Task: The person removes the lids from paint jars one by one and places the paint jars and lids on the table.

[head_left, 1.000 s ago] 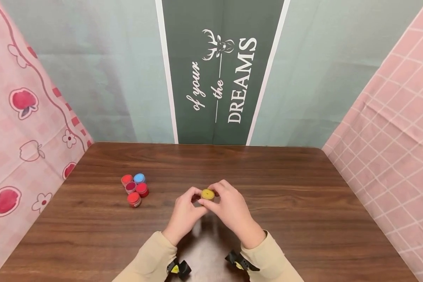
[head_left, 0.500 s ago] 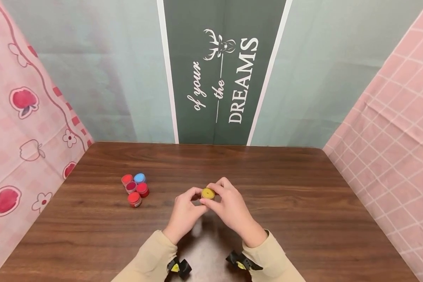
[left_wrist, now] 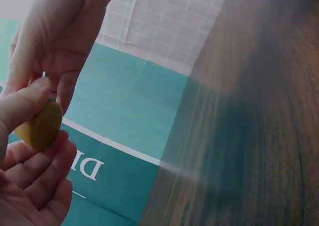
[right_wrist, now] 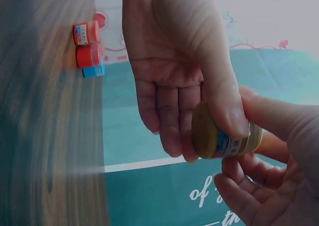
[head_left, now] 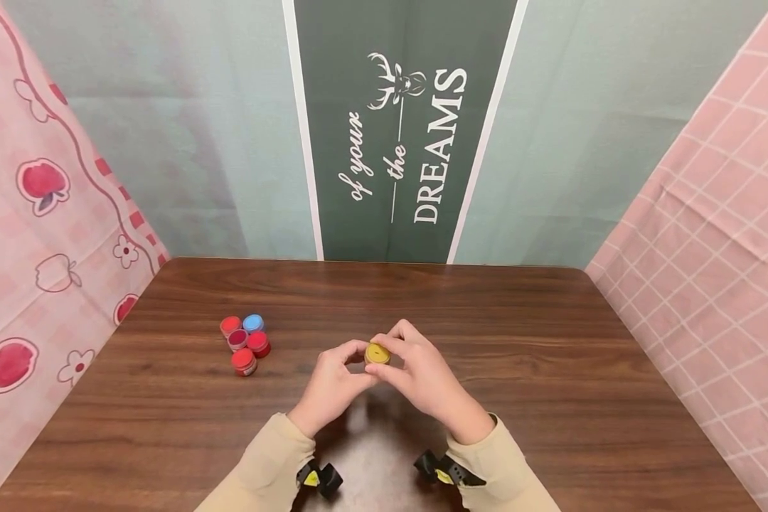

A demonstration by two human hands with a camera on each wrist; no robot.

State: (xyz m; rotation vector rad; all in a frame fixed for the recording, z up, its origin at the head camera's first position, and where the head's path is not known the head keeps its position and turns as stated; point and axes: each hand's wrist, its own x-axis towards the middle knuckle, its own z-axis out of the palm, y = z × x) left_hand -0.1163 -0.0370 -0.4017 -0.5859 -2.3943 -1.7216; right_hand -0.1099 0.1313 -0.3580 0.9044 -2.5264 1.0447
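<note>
A small paint jar [head_left: 377,353] with a mustard-yellow lid is held up above the table, between both hands. My left hand [head_left: 334,380] grips it from the left by its labelled body, thumb on the near side. From the right, my right hand [head_left: 425,375] pinches the lid end with thumb and forefinger. In the right wrist view the jar [right_wrist: 205,131] lies sideways, its label partly covered by the left thumb. The left wrist view shows only its rounded yellow-brown end [left_wrist: 45,125]; fingers hide the rest.
Several more jars stand in a cluster on the left of the wooden table [head_left: 537,341]: a blue one [head_left: 253,323], a crimson one [head_left: 237,340] and red ones [head_left: 244,361]. Cloth curtains [head_left: 230,142] enclose the back and both sides.
My right thumb and forefinger have shifted slightly left across the yellow lid. Both forearms have spread a little outward, while the jar stays in nearly the same place.
</note>
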